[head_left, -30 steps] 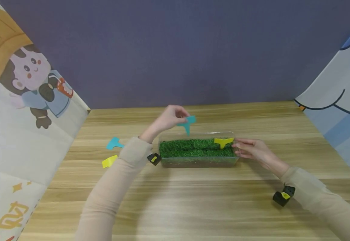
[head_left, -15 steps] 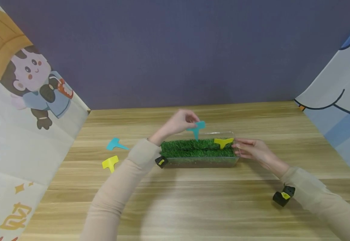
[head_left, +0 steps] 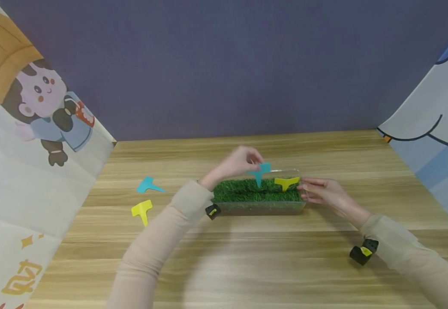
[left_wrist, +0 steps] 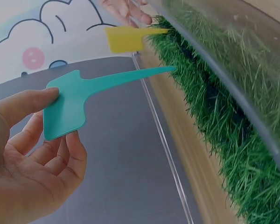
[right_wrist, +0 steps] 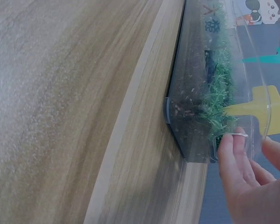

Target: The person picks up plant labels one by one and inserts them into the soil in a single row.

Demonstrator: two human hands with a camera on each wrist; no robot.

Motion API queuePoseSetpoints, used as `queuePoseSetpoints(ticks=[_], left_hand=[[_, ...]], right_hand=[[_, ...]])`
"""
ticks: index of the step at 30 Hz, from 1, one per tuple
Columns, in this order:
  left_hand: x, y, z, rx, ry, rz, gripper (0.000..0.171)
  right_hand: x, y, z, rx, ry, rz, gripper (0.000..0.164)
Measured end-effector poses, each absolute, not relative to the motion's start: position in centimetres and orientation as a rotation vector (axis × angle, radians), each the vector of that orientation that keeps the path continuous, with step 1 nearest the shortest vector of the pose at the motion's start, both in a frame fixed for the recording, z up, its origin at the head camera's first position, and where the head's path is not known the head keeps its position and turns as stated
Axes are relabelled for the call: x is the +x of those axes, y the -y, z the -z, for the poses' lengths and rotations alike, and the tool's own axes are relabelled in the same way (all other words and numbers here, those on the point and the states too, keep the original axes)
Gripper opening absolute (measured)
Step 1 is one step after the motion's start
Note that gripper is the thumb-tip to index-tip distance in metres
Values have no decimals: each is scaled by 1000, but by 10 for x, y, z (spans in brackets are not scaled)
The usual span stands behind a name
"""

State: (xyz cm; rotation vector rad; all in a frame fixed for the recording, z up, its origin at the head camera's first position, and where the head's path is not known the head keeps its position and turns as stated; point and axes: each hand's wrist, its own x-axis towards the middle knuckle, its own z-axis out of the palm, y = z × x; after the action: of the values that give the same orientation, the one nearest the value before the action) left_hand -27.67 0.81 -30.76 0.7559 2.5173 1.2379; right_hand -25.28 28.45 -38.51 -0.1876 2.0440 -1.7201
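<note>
My left hand (head_left: 238,163) pinches a teal T-shaped plant label (left_wrist: 66,105) by its wide head, between thumb and fingers. Its pointed stem reaches down to the artificial grass (left_wrist: 200,107) in a clear planter box (head_left: 258,209); in the left wrist view the tip overlaps the grass edge. A yellow plant label (head_left: 287,183) stands upright in the grass near the right end. At that end my right hand (head_left: 326,194) holds the box wall, fingers and thumb at the rim; the right wrist view shows dark soil (right_wrist: 189,102) below the grass.
Left of the box, another teal label (head_left: 148,184) and another yellow label (head_left: 142,209) lie flat on the wooden table (head_left: 270,262). A dark panel (head_left: 224,73) rises behind the table. Cartoon-printed sheets (head_left: 46,107) flank it.
My left hand has moved right and down with the teal label, bringing its stem from above the box's back rim to the grass. The right hand stays at the box end.
</note>
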Motion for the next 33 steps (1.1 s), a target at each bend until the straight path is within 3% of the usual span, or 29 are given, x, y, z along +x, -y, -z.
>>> queuePoseSetpoints(ticks=[33], left_hand=[[-275, -24, 326, 786, -2555, -1090, 11]], right_hand=[[-253, -285, 391, -194, -2024, 1735, 59]])
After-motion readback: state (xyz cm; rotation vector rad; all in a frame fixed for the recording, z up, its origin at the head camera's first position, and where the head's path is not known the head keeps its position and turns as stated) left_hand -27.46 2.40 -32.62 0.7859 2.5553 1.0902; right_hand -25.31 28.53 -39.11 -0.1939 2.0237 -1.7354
